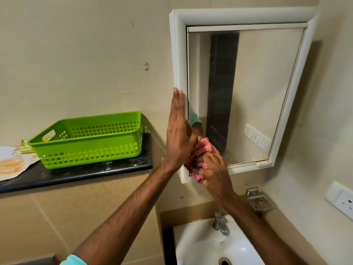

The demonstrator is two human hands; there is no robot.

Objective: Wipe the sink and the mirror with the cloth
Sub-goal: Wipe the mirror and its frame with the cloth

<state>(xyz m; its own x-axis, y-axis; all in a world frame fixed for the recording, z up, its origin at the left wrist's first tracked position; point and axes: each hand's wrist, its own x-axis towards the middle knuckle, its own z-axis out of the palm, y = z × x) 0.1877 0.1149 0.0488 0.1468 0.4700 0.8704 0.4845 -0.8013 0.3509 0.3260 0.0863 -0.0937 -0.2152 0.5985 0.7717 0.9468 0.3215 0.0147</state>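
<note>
Here, right hand (214, 169) bunching cloth (202, 155) on upright mirror (257, 92) corner.

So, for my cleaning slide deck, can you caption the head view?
Right hand presses a pink cloth to the mirror's lower left corner; left hand braces its frame.

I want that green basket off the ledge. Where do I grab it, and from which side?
Grip the basket by the handle slot in its left end wall, hooking fingers in from the left. The slot is the only cut-out big enough; the rest is fine mesh. A mirror frame and the left hand crowd its right side.
</note>
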